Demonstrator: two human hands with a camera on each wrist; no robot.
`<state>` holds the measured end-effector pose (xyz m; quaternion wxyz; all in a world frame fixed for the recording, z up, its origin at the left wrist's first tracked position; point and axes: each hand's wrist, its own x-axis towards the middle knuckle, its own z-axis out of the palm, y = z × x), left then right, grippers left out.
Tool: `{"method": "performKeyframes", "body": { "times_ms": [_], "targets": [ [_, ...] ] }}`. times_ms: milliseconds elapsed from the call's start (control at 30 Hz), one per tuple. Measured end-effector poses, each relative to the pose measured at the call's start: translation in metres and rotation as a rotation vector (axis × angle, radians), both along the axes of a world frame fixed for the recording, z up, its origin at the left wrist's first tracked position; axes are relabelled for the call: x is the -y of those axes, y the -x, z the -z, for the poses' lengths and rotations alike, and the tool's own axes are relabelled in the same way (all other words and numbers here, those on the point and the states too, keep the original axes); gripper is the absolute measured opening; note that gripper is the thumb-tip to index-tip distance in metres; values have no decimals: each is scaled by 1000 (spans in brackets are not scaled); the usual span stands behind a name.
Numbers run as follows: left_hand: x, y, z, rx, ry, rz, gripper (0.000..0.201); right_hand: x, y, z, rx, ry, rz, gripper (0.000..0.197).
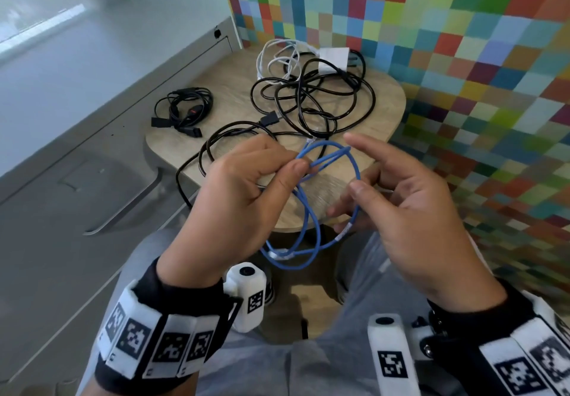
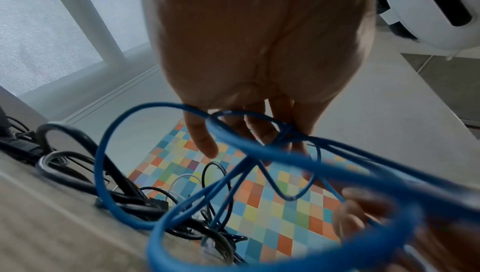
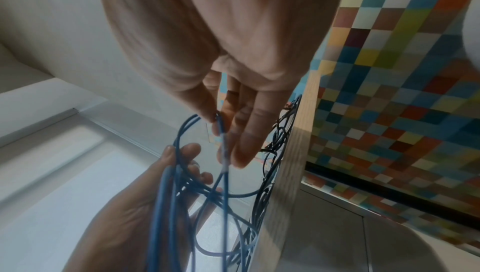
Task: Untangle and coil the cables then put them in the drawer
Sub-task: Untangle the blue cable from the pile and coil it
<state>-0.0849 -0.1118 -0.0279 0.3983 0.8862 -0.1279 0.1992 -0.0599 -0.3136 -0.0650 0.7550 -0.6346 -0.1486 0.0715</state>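
Observation:
A blue cable (image 1: 357, 167) hangs in several loose loops in front of me, above my lap. My left hand (image 1: 291, 161) pinches a bunch of its loops between thumb and fingertips. My right hand (image 1: 351, 204) pinches one strand just to the right, thumb on top and index finger stretched out. In the left wrist view the left hand (image 2: 233, 132) holds the blue cable (image 2: 285, 161), which crosses itself. The right wrist view shows the right hand's fingers (image 3: 241, 143) along a strand of the blue cable (image 3: 226, 194) that carries a white label.
A small wooden table (image 1: 388, 102) stands ahead with a tangle of black cables (image 1: 311, 99) and a white cable (image 1: 277, 59). A coiled black cable (image 1: 185, 108) lies at its left. Another black cable (image 1: 212, 148) droops over the near edge. A chequered wall (image 1: 462, 56) is to the right.

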Motion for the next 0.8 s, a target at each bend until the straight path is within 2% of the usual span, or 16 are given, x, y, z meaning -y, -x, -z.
{"method": "performKeyframes", "body": {
  "times_ms": [200, 400, 567, 667, 800],
  "targets": [
    [2, 2, -2, -7, 120, -64, 14, 0, 0, 1, -70, -59, 7, 18],
    [-9, -2, -6, 94, 340, -226, 18, -2, -1, 3, -106, -70, 22, 17],
    [-11, -1, -5, 100, 275, -241, 20, 1, -2, 4, -103, -24, 26, 8],
    [-6, -1, -4, 127, 275, -263, 19, 2, -2, 3, -95, -30, 20, 15],
    [-14, -5, -3, 190, 358, -377, 11, 0, -5, 4, -128, -93, 94, 17]
  ]
}}
